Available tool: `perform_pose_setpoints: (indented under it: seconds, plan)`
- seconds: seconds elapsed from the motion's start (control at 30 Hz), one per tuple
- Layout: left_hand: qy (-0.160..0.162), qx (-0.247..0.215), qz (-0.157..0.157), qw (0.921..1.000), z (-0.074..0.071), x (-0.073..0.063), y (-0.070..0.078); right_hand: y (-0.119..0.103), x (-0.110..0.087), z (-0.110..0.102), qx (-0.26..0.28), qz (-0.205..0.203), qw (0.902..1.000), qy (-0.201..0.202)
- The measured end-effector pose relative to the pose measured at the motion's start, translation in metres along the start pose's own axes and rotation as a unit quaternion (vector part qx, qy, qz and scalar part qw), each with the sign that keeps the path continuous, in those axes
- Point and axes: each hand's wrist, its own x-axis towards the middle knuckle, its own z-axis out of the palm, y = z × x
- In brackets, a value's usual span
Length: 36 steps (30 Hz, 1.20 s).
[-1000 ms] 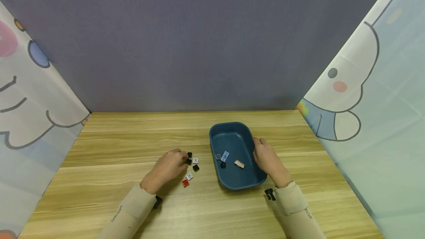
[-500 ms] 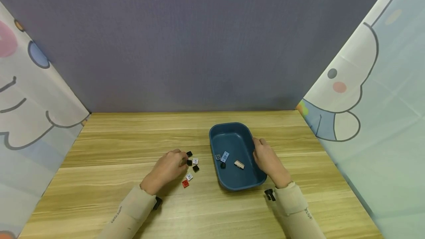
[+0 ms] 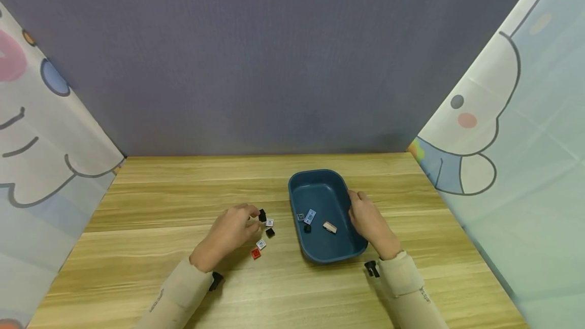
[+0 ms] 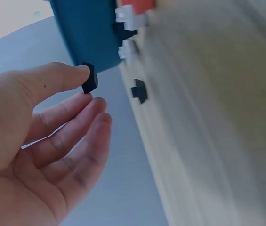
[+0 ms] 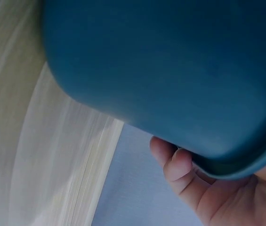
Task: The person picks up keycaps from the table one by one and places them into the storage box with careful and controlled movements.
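Observation:
My left hand [image 3: 230, 230] pinches a small black building-block piece [image 4: 91, 80] between thumb and index finger, just over the table; its other fingers are loosely bent. Beyond the fingertips, a second black piece [image 4: 140, 91] with a nub lies on the wood. Nearby lie two white pieces, one [image 3: 269, 223] by the fingertips, another black piece [image 3: 270, 232] and a red piece [image 3: 256, 253]. Over on the right, my right hand [image 3: 371, 220] holds the long right side of a dark blue bin [image 3: 315, 258], its fingers curled beneath the rim in the right wrist view.
Inside the bin lie a light blue plate [image 3: 310, 217], a beige piece [image 3: 329, 227], a grey piece [image 3: 300, 217] and a black one [image 3: 307, 228]. A grey panel [image 3: 265, 65] stands behind the wooden table [image 3: 160, 207]; printed curtains hang at both sides.
The left hand's fingertips have lifted slightly, with a black piece raised from the table between thumb and index finger. The right hand and the bin stay in place.

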Motion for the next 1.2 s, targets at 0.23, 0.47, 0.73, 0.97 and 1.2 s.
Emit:
perform_pose_setpoints:
  seconds: [0.23,0.47,0.73,0.97,1.2]
  plan:
    - [0.029,-0.033,0.018,0.9989,-0.012,0.000,0.014,-0.001,0.000,-0.001,0.002,0.006,1.0000,-0.005]
    - [0.058,-0.052,0.047,0.9959,-0.028,-0.002,0.030,-0.001,0.000,-0.001,0.002,-0.003,1.0000,0.003]
    - [0.078,-0.059,0.061,0.9934,-0.035,0.001,0.042,-0.001,0.000,-0.001,0.002,-0.006,1.0000,0.004]
    - [0.065,-0.065,0.058,0.9941,-0.029,0.014,0.052,-0.002,-0.001,-0.002,0.002,-0.002,1.0000,0.002]
    - [0.051,-0.088,0.090,0.9907,-0.017,0.035,0.063,-0.002,-0.001,-0.001,0.005,0.005,1.0000,0.000]
